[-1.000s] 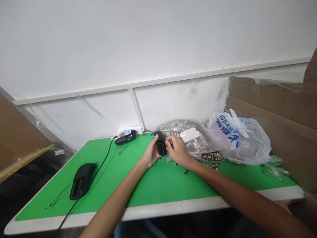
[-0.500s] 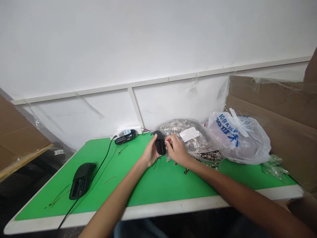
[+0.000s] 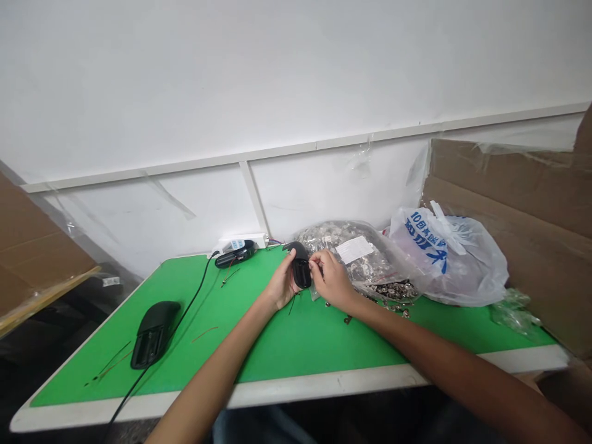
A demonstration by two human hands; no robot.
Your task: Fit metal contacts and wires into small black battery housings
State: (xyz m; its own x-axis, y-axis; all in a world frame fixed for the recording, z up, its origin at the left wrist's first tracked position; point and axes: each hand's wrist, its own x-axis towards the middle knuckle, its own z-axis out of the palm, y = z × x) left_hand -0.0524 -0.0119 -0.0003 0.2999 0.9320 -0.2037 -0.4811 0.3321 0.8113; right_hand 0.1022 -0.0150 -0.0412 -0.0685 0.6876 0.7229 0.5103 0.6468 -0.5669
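A black mouse-shaped housing (image 3: 301,266) with an open compartment is held near the back middle of the green table. My left hand (image 3: 280,285) wraps round its left side, thumb along the edge. At its right edge, my right hand (image 3: 329,277) is closed in a pinch; what the fingertips hold is too small to make out. Thin wires hang below the housing. Just behind my right hand lies a clear bag of small metal parts (image 3: 324,237) with a white label (image 3: 354,249).
A similar black housing (image 3: 155,336) sits at left beside a black cable (image 3: 194,300) and thin wires. Another black device (image 3: 235,254) lies by a white box at the back. Loose metal parts (image 3: 395,291), a tied white bag (image 3: 456,262) and cardboard (image 3: 518,197) stand right.
The view has shifted slightly. Both hands stay at the black housing in nearly the same pose, with no clear change in what they hold.
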